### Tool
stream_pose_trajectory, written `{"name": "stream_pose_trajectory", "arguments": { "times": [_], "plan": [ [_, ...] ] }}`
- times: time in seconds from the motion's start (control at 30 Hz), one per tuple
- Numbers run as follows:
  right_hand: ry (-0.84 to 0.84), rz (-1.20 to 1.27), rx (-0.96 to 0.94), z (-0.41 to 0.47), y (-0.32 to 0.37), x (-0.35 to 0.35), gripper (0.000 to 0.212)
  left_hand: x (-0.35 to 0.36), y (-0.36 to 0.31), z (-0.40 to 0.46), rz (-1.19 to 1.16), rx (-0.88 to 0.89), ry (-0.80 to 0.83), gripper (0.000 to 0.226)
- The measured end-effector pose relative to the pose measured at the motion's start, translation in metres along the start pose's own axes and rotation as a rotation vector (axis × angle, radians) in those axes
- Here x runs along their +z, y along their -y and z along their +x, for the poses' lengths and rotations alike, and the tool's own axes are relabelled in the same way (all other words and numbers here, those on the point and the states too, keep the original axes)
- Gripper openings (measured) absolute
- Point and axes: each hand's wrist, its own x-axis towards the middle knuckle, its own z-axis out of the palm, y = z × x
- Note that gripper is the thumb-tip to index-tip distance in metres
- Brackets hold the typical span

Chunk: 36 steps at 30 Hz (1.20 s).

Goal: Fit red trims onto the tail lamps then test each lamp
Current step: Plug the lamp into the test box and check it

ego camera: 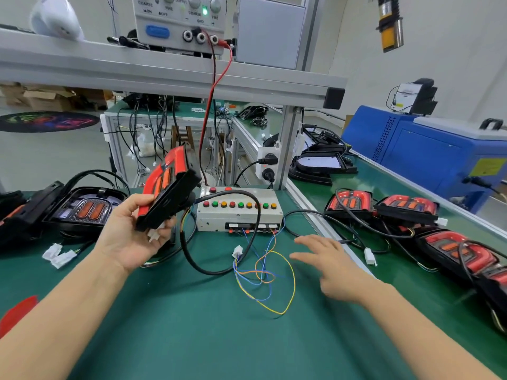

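My left hand grips a tail lamp with a red trim, tilted up above the green mat, along with its white plug. The lamp's black cable loops down over the mat. My right hand hovers open, fingers spread, just right of the tester's white connector and its coloured wires. The grey test box with a row of coloured buttons stands behind. A lamp without a trim lies at the left. A red trim piece shows at the left edge.
Several lamps with red trims lie on the right bench with loose cables and a white plug. A power supply sits on the aluminium shelf above, its red lead running down. A blue machine stands far right.
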Motion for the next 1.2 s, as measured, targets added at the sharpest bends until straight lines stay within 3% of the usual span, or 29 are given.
{"name": "stream_pose_trajectory", "arguments": {
  "times": [0.03,0.1,0.17,0.23,0.3,0.37,0.47,0.57,0.67,0.8,0.9,0.97,1.03,1.13,1.2],
  "plan": [
    [-0.022,0.131,0.106,0.001,-0.001,-0.003,0.077,0.001,0.001,0.0,0.001,-0.005,0.007,0.022],
    [-0.254,0.351,0.311,0.003,0.007,-0.013,0.063,0.005,0.004,-0.002,0.007,-0.013,0.025,0.022],
    [-0.408,0.43,0.32,0.007,0.03,-0.022,0.035,0.01,0.006,-0.002,0.018,-0.018,0.041,0.023],
    [-0.314,0.487,0.248,0.01,0.066,-0.028,0.025,0.015,0.008,-0.002,0.026,-0.035,0.049,0.028],
    [-0.178,0.465,0.257,0.016,0.1,-0.029,0.051,0.022,0.011,-0.003,0.03,-0.051,0.046,0.033],
    [-0.086,0.332,0.269,0.026,0.123,-0.023,0.062,0.027,0.014,-0.004,0.025,-0.062,0.037,0.032],
    [-0.011,0.261,0.231,0.035,0.139,-0.011,0.052,0.033,0.018,-0.007,0.037,-0.072,0.023,0.032],
    [-0.128,0.33,0.157,0.036,0.136,-0.003,0.025,0.032,0.018,-0.01,0.054,-0.072,0.003,0.034],
    [-0.289,0.429,0.04,0.018,0.121,0.001,0.024,0.023,0.013,-0.01,0.03,-0.052,-0.001,0.041],
    [-0.416,0.216,0.154,-0.01,0.089,0.013,0.009,0.005,0.007,-0.009,-0.02,-0.016,-0.015,0.027],
    [-0.352,-0.011,0.336,-0.01,0.084,0.016,0.032,0.0,0.008,-0.01,-0.029,-0.003,0.029,0.024],
    [-0.311,-0.066,0.374,0.0,0.086,0.015,0.025,0.001,0.01,-0.011,-0.027,0.004,0.05,0.025],
    [-0.3,-0.027,0.298,0.015,0.086,0.015,0.005,0.003,0.015,-0.011,-0.041,-0.012,0.065,0.031],
    [-0.202,0.131,0.227,0.036,0.089,0.014,0.023,0.011,0.023,-0.015,-0.037,-0.08,0.117,0.024],
    [-0.171,0.289,0.261,0.045,0.092,0.011,0.033,0.016,0.028,-0.015,-0.014,-0.105,0.153,0.033]
  ]
}}
